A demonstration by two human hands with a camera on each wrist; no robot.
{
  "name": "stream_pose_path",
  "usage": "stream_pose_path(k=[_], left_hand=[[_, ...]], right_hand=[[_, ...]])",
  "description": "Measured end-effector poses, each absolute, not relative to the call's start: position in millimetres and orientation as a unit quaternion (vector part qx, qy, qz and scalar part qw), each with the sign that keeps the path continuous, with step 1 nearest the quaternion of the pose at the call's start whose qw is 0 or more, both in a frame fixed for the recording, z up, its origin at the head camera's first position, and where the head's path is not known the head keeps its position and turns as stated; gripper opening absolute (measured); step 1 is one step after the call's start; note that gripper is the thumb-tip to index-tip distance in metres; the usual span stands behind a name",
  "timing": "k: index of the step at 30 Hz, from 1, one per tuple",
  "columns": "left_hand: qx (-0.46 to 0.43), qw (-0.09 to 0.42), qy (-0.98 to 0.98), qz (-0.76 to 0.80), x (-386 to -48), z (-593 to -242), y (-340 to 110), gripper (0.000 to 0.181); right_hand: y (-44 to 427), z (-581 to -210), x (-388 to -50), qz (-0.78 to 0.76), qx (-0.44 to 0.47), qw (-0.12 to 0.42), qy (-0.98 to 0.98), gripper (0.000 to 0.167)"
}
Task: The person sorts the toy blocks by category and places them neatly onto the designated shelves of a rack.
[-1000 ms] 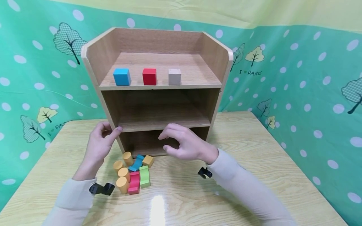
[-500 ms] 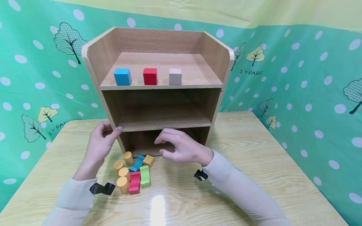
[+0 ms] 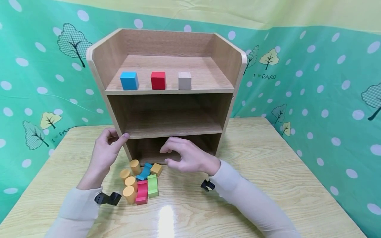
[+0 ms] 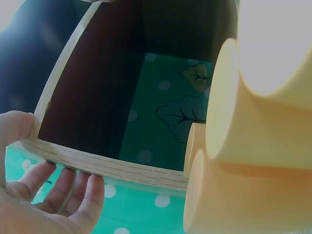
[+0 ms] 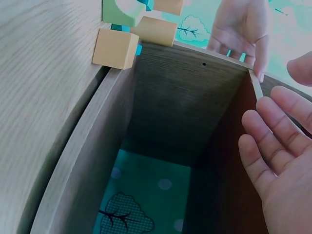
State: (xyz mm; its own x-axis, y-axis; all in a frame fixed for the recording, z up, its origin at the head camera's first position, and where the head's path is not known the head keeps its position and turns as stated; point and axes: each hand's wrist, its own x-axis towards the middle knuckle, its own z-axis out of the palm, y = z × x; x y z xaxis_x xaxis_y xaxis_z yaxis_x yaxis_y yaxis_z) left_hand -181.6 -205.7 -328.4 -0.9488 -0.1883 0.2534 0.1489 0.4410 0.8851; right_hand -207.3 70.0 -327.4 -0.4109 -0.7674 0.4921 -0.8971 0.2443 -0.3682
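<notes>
On the green dotted fabric (image 3: 315,102) we read "I PARIS" in thin dark capitals; this lettering (image 3: 269,77) stands to the right of the wooden shelf unit (image 3: 175,44), just below a printed yellow tree (image 3: 269,58); between the "I" and "PARIS" we see a green mark, too small for us to tell its shape; to the left of the shelf unit, also on green dotted fabric, we find a second line of letters (image 3: 61,133), tilted up toward the right, below another yellow tree (image 3: 50,119); there we make out an "I" and "PA", the rest hidden at the table's edge (image 3: 78,127).
</notes>
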Motion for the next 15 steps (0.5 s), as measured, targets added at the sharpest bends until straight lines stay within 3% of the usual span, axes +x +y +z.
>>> stream_pose_path(k=[15], left_hand=[[0.012,0.159,-0.833,-0.529,-182.8,-329.1,-206.6,0.048]], right_hand=[[62.8,-335.7,-207.0,0.299,0.511,0.077,-0.802,0.023]])
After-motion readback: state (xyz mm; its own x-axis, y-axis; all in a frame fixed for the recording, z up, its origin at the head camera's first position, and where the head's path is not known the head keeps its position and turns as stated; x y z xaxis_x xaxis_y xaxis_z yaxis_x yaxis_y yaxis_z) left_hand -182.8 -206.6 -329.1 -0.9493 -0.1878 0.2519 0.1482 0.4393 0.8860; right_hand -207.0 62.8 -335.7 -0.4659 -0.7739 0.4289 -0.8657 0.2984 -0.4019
